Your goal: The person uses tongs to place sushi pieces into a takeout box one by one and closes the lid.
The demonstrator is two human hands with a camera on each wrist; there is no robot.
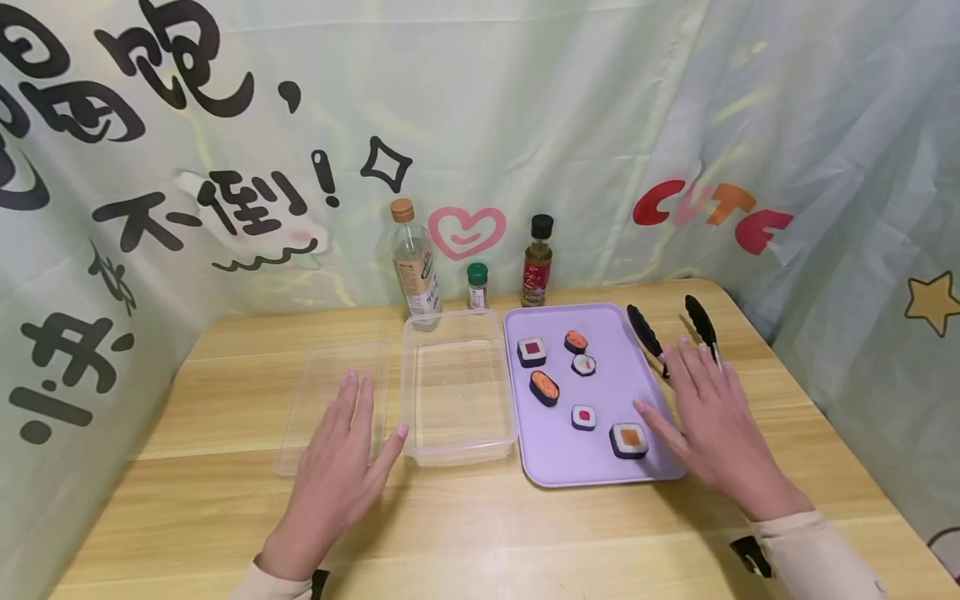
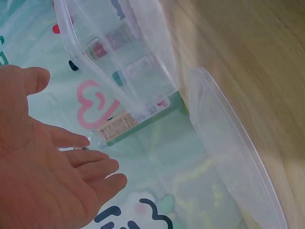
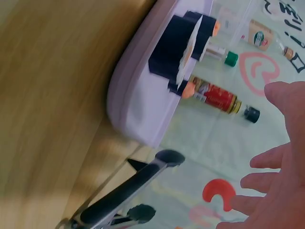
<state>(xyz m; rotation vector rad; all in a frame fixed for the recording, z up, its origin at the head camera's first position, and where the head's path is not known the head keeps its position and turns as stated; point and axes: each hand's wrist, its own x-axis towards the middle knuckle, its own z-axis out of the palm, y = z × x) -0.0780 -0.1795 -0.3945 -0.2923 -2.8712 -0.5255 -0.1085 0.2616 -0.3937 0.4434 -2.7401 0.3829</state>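
My left hand [image 1: 341,467] is held with straight fingers over the clear flat lid [image 1: 318,417], just left of a clear plastic box [image 1: 459,450]. With fingers spread, my right hand [image 1: 716,421] hovers by the right edge of a lilac tray [image 1: 555,471] and overlaps the lower part of the black-handled tongs [image 1: 701,321]. Neither hand holds anything. Several sushi pieces lie on the tray, among them a large roll with an orange centre [image 1: 628,440] nearest my right hand, and an oval piece with orange topping [image 1: 544,388].
Along the back stand a tall bottle with an orange cap [image 1: 416,271], a small green-capped jar [image 1: 477,287] and a dark-capped bottle with a red label [image 1: 536,271]. A printed cloth [image 1: 570,125] hangs behind the wooden table [image 1: 465,533].
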